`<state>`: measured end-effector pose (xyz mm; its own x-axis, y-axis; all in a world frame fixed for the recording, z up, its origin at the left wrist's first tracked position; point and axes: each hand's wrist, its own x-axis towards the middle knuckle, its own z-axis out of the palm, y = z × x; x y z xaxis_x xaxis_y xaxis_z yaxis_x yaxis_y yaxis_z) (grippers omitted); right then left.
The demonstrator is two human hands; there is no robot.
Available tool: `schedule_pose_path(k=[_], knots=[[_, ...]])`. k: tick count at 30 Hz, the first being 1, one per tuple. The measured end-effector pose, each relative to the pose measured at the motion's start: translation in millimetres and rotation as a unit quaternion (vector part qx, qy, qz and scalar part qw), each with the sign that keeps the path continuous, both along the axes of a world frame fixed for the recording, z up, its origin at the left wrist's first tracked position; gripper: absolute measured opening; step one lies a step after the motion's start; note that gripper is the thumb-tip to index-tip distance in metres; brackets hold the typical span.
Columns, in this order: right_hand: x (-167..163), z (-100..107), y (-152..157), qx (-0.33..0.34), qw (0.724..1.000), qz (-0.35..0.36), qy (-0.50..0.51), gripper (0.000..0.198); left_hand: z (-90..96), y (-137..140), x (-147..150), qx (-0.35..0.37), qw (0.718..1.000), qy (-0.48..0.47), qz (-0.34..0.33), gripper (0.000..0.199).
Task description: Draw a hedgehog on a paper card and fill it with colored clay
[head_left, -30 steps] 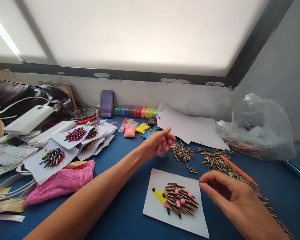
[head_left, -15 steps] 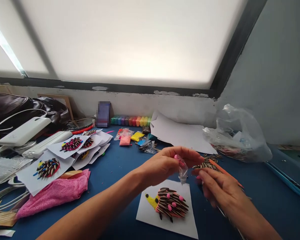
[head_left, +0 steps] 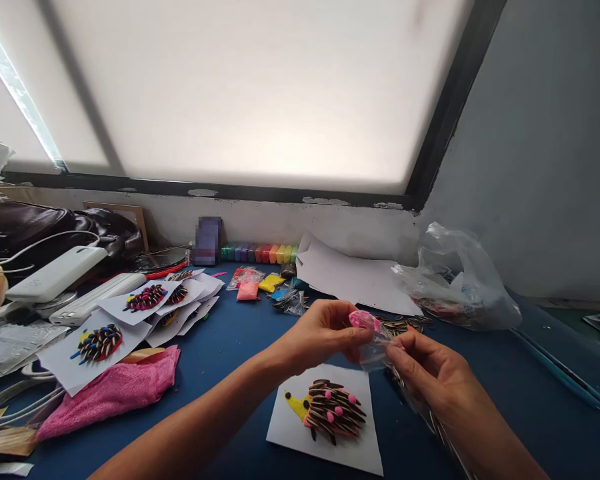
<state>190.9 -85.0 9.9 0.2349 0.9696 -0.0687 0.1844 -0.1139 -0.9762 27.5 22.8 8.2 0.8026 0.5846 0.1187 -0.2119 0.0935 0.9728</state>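
My left hand point(head_left: 333, 333) is closed on a small clear plastic bag point(head_left: 375, 357) with pink modelling clay point(head_left: 364, 320) in it. With thumb and fingers together, my right hand point(head_left: 423, 363) pinches the other edge of the same bag. Below the hands lies a white paper card point(head_left: 293, 443) bearing a hedgehog picture point(head_left: 335, 413). The hedgehog has a yellow clay snout, black clay dots, striped sunflower seeds for spines and several pink clay balls among them. Loose sunflower seeds point(head_left: 405, 325) lie behind my right hand, partly hidden by it.
Finished-looking hedgehog cards point(head_left: 130, 333) are piled at left beside a pink cloth point(head_left: 115, 393) and white power banks point(head_left: 57, 273). Packets of clay point(head_left: 247, 289), a coloured clay row point(head_left: 260, 253) and paper sheets point(head_left: 360, 280) lie at the back. A plastic bag point(head_left: 460, 287) stands at right.
My right hand has come up to the clay bag and taken hold of its edge. The bag is now stretched between both hands. The orange stick near my right hand is no longer seen.
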Motion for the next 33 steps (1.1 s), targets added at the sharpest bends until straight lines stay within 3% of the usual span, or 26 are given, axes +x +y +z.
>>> schedule_pose_path(k=[4,9,15,22,27,30,33], knots=[[2,6,-4,0.030,0.998,-0.050,0.020,0.040,3.5,-1,-1,-0.002,1.000,0.015,-0.003,0.036],[5,8,-4,0.037,0.994,-0.049,0.092,0.038,4.0,-1,-3,-0.035,0.999,-0.010,0.039,0.039],[-2,-3,0,0.030,0.999,0.009,0.037,0.037,-0.9,-2,0,-0.036,0.999,-0.004,0.039,0.040],[0,-7,-2,0.032,0.998,0.011,0.047,0.035,-4.0,-6,1,-0.007,0.998,0.014,0.059,0.037],[0,-14,1,0.019,0.998,-0.006,0.056,0.036,-9.8,-7,-3,-0.002,0.999,0.036,0.033,0.035],[1,-17,3,0.012,0.999,-0.017,0.050,0.035,-6.5,-8,-8,0.059,0.990,0.086,0.094,0.041],[2,-18,4,0.009,0.998,-0.050,0.035,0.037,1.5,-15,-11,0.219,0.940,0.094,0.243,0.036]])
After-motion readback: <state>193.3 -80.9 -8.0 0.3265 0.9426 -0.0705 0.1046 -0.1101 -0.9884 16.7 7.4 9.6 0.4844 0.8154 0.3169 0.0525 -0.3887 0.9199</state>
